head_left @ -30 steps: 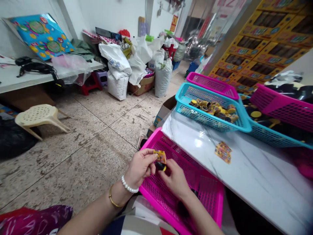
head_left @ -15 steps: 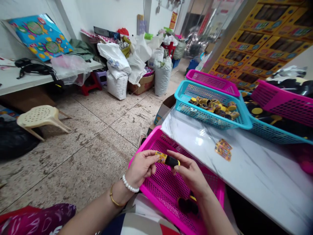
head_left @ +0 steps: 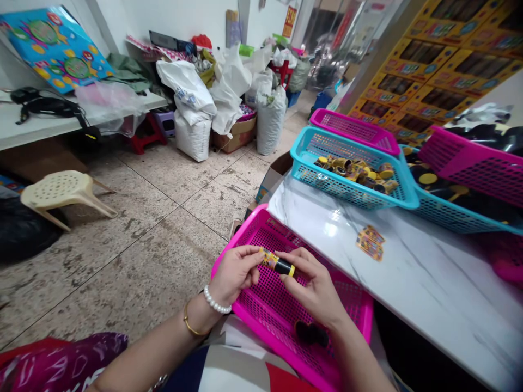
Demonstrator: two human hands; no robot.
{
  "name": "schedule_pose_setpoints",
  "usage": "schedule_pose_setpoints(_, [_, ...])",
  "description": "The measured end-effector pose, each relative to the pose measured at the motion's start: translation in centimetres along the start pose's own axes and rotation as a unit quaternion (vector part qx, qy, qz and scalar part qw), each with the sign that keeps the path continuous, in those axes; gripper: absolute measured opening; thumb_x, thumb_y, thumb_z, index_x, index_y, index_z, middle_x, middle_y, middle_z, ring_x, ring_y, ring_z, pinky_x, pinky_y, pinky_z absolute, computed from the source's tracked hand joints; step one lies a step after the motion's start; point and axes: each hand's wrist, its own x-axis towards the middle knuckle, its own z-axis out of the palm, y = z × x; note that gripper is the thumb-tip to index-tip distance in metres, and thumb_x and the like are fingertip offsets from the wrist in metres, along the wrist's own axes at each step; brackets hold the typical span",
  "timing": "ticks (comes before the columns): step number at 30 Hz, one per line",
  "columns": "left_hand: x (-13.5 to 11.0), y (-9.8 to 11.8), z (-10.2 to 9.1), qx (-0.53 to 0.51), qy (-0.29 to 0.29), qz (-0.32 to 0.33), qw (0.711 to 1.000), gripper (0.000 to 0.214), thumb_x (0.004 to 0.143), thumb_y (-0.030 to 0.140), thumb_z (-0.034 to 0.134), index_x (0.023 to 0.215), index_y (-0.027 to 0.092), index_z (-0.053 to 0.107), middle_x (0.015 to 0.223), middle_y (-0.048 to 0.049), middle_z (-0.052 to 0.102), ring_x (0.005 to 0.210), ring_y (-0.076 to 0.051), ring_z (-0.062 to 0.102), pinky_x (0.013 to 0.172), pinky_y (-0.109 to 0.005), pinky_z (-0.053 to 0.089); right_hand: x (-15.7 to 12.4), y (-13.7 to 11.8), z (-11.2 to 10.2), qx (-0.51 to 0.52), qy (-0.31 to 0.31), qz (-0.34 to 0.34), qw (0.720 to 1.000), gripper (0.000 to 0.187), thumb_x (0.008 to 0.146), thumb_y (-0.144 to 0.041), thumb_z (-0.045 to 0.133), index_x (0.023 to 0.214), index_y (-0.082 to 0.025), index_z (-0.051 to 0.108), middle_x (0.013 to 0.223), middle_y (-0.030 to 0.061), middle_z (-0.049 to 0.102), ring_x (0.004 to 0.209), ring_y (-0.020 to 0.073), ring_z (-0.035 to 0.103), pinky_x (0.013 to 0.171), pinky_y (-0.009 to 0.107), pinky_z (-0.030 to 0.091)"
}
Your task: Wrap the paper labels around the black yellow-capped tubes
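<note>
Between both hands, above a pink basket (head_left: 229, 272), is a small cylindrical tube (head_left: 283, 266). It is black in the middle, with a yellow rim at the right end and a colourful yellow printed label around the left part. My left hand (head_left: 237, 275) pinches the labelled end with thumb and fingertips. At the other end, my right hand (head_left: 316, 288) has its thumb below and its fingers above, closed on the tube. Inside the basket, under my right forearm, lie a few dark cylindrical pieces (head_left: 311, 333). More printed labels (head_left: 370, 243) lie on the marbled table.
On the marbled table (head_left: 412, 283) a blue basket (head_left: 351, 197) holds several yellow labelled pieces. Another blue basket (head_left: 457, 218) with black pieces stands right of it, under a pink one (head_left: 474, 163). Yellow boxes (head_left: 412, 87) are stacked behind. A stool (head_left: 61, 190) stands on the floor.
The tube has shifted slightly left in view, and my right fingers have bent in closer around its end. The whole view has moved a little.
</note>
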Motion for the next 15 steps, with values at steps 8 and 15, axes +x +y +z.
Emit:
schedule_pose_setpoints(8, [-0.9,0.9,0.3,0.085,0.010,0.102,0.991,0.050,0.072,0.033,0.078,0.115,0.017,0.058,0.072,0.0027,0.058,0.048,-0.004,0.045,0.043,-0.016,0.035,-0.1,0.7,-0.4,0.039,0.032,-0.019,0.999,0.029,0.079,-0.017,0.070,0.107,-0.027,0.067,0.097,0.0027,0.060,0.089,0.0183,0.060,0.077,0.031,0.050])
schedule_pose_setpoints(15, [-0.3,0.8,-0.1,0.138,-0.107,0.051,0.983,0.032,0.073,0.031,0.078,0.095,0.012,0.064,0.075,-0.0005,0.059,0.061,-0.009,0.054,0.055,-0.020,0.044,-0.4,0.9,0.5,-0.053,0.045,-0.087,0.994,0.042,0.081,-0.019,0.070,0.121,-0.030,0.063,0.099,0.0043,0.069,0.086,0.0198,0.066,0.078,0.034,0.054])
